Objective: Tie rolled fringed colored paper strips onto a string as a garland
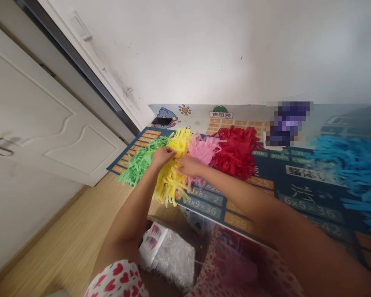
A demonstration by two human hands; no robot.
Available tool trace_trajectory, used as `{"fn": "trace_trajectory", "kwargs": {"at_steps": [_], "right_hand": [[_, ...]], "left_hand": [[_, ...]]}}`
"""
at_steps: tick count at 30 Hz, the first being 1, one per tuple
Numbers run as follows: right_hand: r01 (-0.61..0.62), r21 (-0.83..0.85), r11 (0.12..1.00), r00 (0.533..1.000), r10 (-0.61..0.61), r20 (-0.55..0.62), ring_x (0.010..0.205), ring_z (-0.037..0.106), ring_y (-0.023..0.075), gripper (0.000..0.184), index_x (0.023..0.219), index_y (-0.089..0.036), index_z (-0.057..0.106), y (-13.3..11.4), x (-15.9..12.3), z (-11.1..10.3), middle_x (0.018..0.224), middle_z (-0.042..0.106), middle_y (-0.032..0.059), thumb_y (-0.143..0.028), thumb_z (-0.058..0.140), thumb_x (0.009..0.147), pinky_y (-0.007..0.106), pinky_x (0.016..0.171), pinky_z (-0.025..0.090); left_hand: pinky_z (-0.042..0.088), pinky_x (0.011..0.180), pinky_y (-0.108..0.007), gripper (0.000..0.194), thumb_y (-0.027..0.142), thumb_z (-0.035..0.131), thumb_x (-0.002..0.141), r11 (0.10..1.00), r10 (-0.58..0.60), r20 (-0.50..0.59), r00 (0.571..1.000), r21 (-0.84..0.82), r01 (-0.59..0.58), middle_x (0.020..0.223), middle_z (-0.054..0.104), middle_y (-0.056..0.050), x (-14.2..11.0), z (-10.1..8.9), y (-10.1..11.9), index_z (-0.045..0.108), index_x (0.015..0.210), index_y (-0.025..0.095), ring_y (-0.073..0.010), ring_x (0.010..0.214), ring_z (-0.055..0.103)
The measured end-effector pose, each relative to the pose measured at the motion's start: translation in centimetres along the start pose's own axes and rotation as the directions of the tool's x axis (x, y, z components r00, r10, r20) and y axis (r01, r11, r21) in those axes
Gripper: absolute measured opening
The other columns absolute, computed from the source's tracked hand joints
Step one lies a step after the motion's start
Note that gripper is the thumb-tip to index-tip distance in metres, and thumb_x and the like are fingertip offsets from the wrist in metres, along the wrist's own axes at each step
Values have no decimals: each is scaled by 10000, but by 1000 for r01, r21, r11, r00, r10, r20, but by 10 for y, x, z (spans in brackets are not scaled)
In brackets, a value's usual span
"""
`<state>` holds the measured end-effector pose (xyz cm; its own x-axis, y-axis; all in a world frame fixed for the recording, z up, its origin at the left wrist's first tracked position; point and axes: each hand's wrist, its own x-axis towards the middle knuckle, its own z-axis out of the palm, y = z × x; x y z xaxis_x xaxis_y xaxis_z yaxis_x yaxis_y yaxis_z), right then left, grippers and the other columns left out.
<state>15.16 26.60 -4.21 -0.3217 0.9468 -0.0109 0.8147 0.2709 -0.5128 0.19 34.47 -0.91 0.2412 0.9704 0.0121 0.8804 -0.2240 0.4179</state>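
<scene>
A yellow pom-pom (170, 187) of thin strips lies near the table's left end. My left hand (163, 156) is closed at its upper middle, thumb and fingertips pinched together on the strips. From the right, my right hand (188, 166) reaches in with bent fingers closed on the same yellow strips. The two hands are close together, and their fingertips partly hide what they grip. A green pom-pom (137, 163) lies left of my left hand. Beside my right hand are a pink pom-pom (204, 148) and a red pom-pom (238, 150).
A printed mat (210, 212) covers the table against the white wall. A blue pom-pom (355, 169) spreads at the right; a dark phone (162, 121) lies at the back left. Below the front edge sits a clear plastic-wrapped pack (174, 258). A white door (43, 111) stands left.
</scene>
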Motion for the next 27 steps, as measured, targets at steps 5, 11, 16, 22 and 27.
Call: {"fn": "trace_trajectory", "kwargs": {"at_steps": [5,11,16,22,27], "right_hand": [[-40,-15,999,999,40,-16,1124,610,229,476,1389,-255,519,-3,-3,-1,1271,638,60,-325,511,919,274,896,471],[-150,-61,987,977,138,-161,1187,557,274,475,1430,-211,422,-14,-5,-10,1322,564,136,-257,362,960,383,946,455],[-137,-95,986,989,130,-70,1082,629,288,444,1326,-223,554,-10,2,-13,1229,622,131,-273,474,892,372,851,508],[-100,-158,982,995,103,10,1075,643,310,505,1364,-241,537,-10,0,-17,1214,649,141,-310,547,864,375,820,523],[-78,-190,979,993,94,75,1076,644,314,391,1241,-200,640,-13,-3,-19,1154,686,151,-289,548,871,392,825,529]], "left_hand": [[352,558,-243,255,396,573,758,999,-1,-2,1000,36,1,688,688,-4,1,0,-3,722,778,191,-156,637,595],[350,584,-248,220,365,572,779,991,11,-22,1000,132,-8,766,716,-14,-1,-2,-1,709,814,196,-162,681,612],[374,669,-288,159,301,584,773,966,45,-71,996,256,-25,792,717,-38,-9,-10,8,697,814,197,-202,738,627],[308,985,-442,209,239,512,835,882,280,-87,956,416,-220,982,714,-91,-25,-16,23,716,878,229,-274,998,612],[230,1024,-576,247,238,495,839,814,348,-149,926,538,-219,986,669,-213,-29,-14,28,714,866,129,-386,1077,556]]}}
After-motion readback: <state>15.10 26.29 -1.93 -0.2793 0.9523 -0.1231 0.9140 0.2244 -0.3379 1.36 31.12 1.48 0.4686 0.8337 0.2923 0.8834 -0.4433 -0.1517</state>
